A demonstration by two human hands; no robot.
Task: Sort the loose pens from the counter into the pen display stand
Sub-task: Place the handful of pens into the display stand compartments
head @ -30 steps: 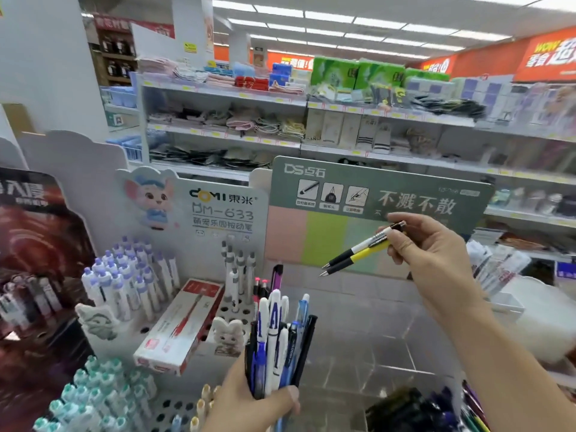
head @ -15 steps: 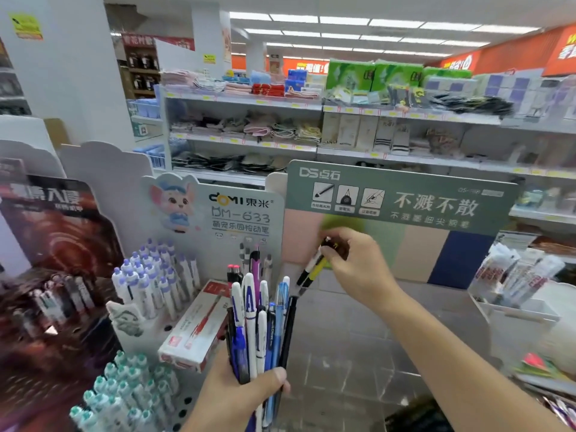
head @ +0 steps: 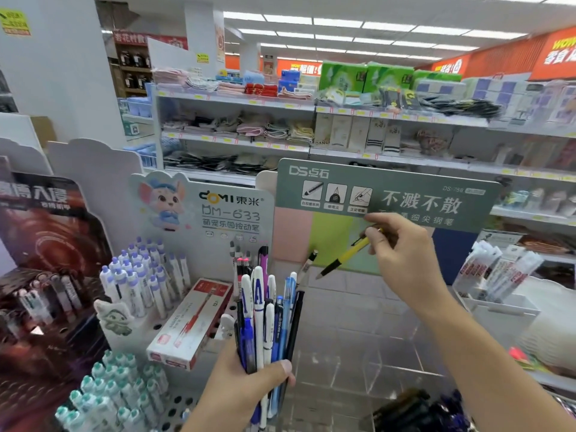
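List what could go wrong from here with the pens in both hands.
1. The right hand pinches the yellow pen near its back end only; the white pen beside it looks barely held, if at all, and may drop.
2. The left hand grips a full pen bundle low down, so the tops fan out and one could slip free.
3. The red box lies across the stand's holes, blocking some slots.
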